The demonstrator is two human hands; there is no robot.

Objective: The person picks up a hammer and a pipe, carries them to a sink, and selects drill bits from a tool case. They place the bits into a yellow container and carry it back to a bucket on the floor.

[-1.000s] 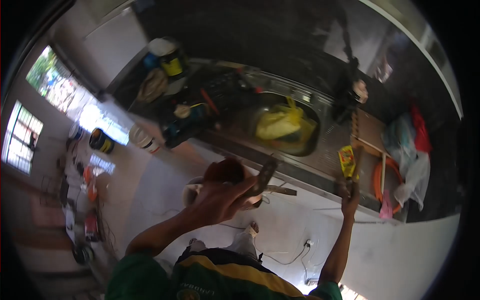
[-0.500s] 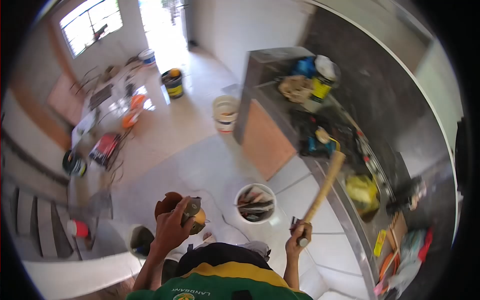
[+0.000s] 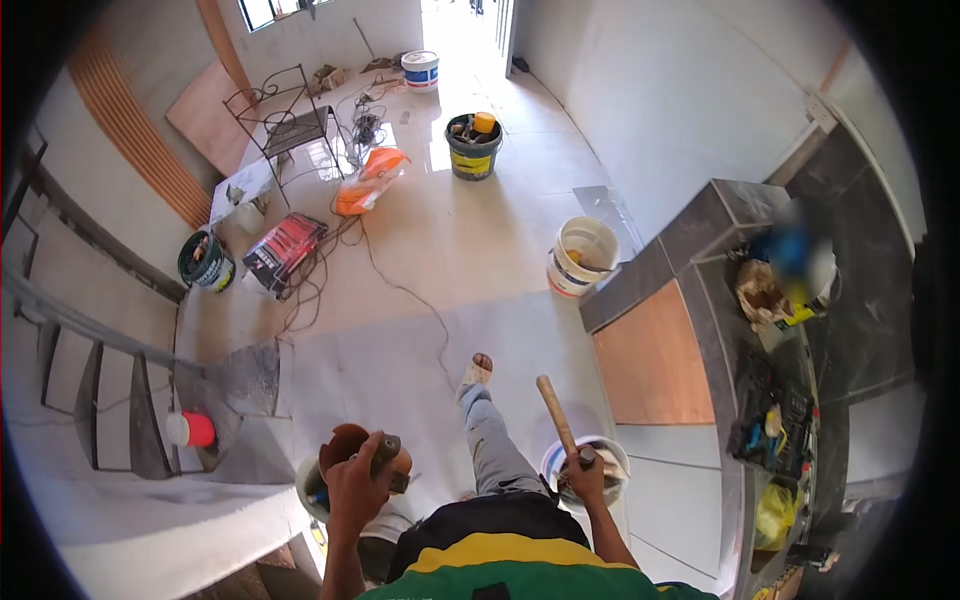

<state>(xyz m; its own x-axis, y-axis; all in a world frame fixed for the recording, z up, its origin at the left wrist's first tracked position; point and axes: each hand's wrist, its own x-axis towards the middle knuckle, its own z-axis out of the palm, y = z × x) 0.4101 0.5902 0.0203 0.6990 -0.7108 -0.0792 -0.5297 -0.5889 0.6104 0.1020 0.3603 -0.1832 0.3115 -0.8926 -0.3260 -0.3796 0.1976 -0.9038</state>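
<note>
Low in view, my left hand (image 3: 358, 490) is closed around a reddish-brown, jagged-edged curved piece (image 3: 340, 447) with a dark metal part (image 3: 385, 455) against it. Exactly what this bundle is, I cannot tell. Below it stands a bucket (image 3: 312, 490), partly covered by the hand. On the right, my right hand (image 3: 586, 478) grips a hammer (image 3: 556, 412) close to its head, the wooden handle slanting up and away. That hand overlaps a white bucket (image 3: 612, 487) holding tools and scraps. Between my hands, one leg in grey trousers is stretched forward, ending in a sandalled foot (image 3: 478, 368).
A black bucket (image 3: 474, 150), a white bucket (image 3: 583, 255) and an orange bag (image 3: 372, 180) stand ahead. Cords (image 3: 410, 292) trail over the tiles. A metal chair (image 3: 295, 130) is at the back left, stairs (image 3: 110, 400) at left, a tiled counter (image 3: 700, 262) with tools at right.
My view has swung to the right and forward, and a foot has stepped out ahead. The right hand with the hammer now overlaps the white bucket. Both hands keep their hold.
</note>
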